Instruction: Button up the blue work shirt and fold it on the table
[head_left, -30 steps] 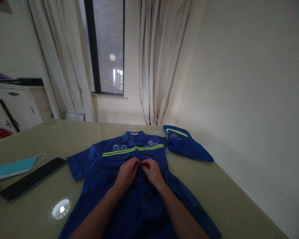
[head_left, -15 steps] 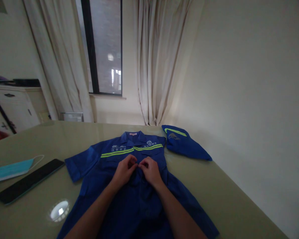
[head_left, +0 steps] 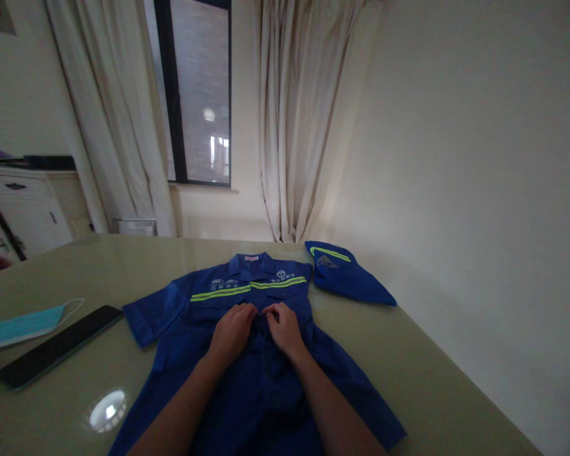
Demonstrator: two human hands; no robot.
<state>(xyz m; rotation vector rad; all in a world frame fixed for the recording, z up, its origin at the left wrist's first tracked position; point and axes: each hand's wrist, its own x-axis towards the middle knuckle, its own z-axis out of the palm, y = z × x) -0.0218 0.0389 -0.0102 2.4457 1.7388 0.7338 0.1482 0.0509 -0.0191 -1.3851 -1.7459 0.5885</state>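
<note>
Working with both hands at a short-sleeved, dark-blue woven-cloth work shirt (head_left: 275,373), lying front up on a glossy olive-green tabletop (head_left: 437,380) with its collar at the far side. Resting the left hand (head_left: 235,326) and the right hand (head_left: 284,328) on its centre front, just below a yellow-green and grey chest stripe (head_left: 221,294), with a narrow gap between. Curling the fingers of both inward, but not showing the fingertips clearly; being unable to tell pinched cloth from cloth merely touched. Judging by the creases, dealing with something light, soft and not fragile, probably sliding easily on the smooth top. Probably finding the best hold at the layered front edge, between thumb and fingertip. Having a pointed, dark-blue cloth item (head_left: 354,278) just beside the far shoulder.
</note>
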